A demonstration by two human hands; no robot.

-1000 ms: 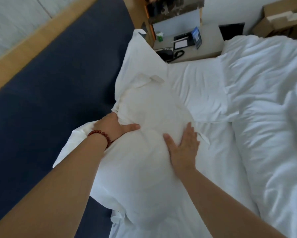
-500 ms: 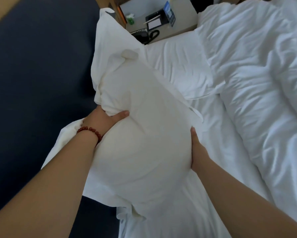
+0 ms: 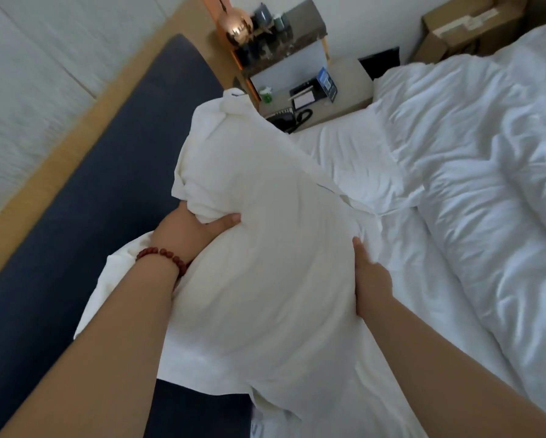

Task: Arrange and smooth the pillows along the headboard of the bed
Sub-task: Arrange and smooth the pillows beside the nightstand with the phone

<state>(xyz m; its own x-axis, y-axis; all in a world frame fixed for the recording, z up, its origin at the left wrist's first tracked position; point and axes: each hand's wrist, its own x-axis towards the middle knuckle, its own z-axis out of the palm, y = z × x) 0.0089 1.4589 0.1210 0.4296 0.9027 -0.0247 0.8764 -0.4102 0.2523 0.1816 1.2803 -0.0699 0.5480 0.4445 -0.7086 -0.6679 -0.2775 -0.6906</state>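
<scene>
Views: we have one, worn on the head.
Facing: we look forward and down, tilted, over the bed (image 3: 439, 295) toward the nightstand (image 3: 347, 90).
Nearness: our forearms fill the lower frame, close.
Overlap: nothing shared.

- Your pillow (image 3: 265, 279) is up off the sheet now, where a second ago it lay flat, and it fills the center of the frame.
- Your right hand (image 3: 371, 279) has gone from palm-down on top to cupping the pillow's right edge, fingers tucked out of sight.
- Your left hand (image 3: 192, 235) has tightened, bunching the cover at the left side.
- Your view has tipped back up: the nightstand (image 3: 344, 93) and copper lamp (image 3: 236, 28) are in at the top.
</scene>
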